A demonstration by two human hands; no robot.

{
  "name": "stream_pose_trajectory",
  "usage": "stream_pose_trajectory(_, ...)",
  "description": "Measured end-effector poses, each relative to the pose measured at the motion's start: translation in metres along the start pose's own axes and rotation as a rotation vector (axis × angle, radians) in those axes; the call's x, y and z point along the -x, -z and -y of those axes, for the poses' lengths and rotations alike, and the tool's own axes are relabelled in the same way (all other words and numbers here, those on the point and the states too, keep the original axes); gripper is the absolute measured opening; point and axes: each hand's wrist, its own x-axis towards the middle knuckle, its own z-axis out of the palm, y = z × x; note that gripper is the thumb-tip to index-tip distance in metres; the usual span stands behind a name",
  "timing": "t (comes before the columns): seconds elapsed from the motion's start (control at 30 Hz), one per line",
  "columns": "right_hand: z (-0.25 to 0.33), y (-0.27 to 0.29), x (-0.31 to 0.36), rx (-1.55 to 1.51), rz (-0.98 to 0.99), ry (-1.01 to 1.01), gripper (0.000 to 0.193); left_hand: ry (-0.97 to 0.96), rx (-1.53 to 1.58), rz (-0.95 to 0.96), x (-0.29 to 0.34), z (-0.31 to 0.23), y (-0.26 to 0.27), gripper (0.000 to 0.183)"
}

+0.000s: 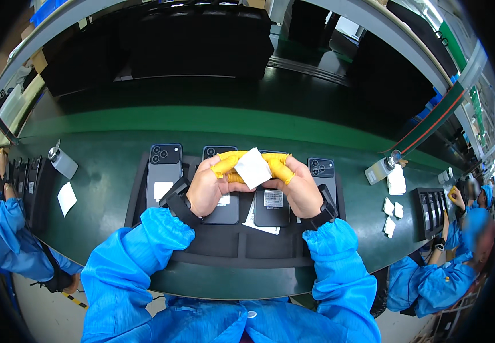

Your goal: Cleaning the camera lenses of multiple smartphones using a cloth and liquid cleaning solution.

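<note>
Before my chest, my left hand (204, 188) and my right hand (303, 191) are raised together over a black foam tray (219, 251). Yellow finger cots cover several fingertips. Between the fingers of both hands is a white square wipe (253, 168), its face turned up; whether anything lies behind it is hidden. Below and around the hands, smartphones lie in the tray: one (165, 171) at the left, one (222, 211) under my left hand, one (272, 215) with a white label, and one (321, 168) at the right. A white slip (267, 230) sticks out beneath the labelled phone.
A dispenser bottle (63, 162) and white sheet (67, 198) are at the left, another bottle (380, 170) and loose wipes (389, 226) at the right. Co-workers in blue sit on both sides, beside more trays (428, 212). Dark boxes (196, 46) line the back.
</note>
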Motion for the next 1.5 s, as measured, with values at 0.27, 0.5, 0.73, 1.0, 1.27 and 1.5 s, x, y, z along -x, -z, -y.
stream_pose_trajectory(0.27, -0.004, -0.002, 0.001, -0.015, -0.003, 0.073, 0.025, 0.014, -0.071, -0.065, 0.001, -0.002, -0.011, 0.038)
stream_pose_trajectory(0.5, -0.002, 0.001, 0.001, -0.035, 0.016, 0.024, 0.023, -0.149, -0.545, -0.105, 0.001, 0.005, -0.001, 0.024)
stream_pose_trajectory(0.73, 0.0, -0.001, 0.003, -0.156, 0.092, -0.097, 0.032, -0.079, -0.393, -0.163, 0.002, 0.002, -0.005, 0.021)
stream_pose_trajectory(1.0, -0.013, 0.0, 0.001, -0.301, 0.138, -0.095, 0.032, -0.035, -0.21, -0.106, 0.0, 0.004, -0.004, 0.019)
stream_pose_trajectory(1.27, -0.008, -0.006, -0.001, 0.422, -0.036, 0.69, 0.023, -0.138, -0.232, -0.086, 0.004, 0.002, 0.004, 0.031)
stream_pose_trajectory(1.5, -0.007, 0.006, -0.004, 0.748, -0.109, 0.875, 0.021, -0.266, -0.541, -0.009, -0.001, 0.005, -0.007, 0.05)
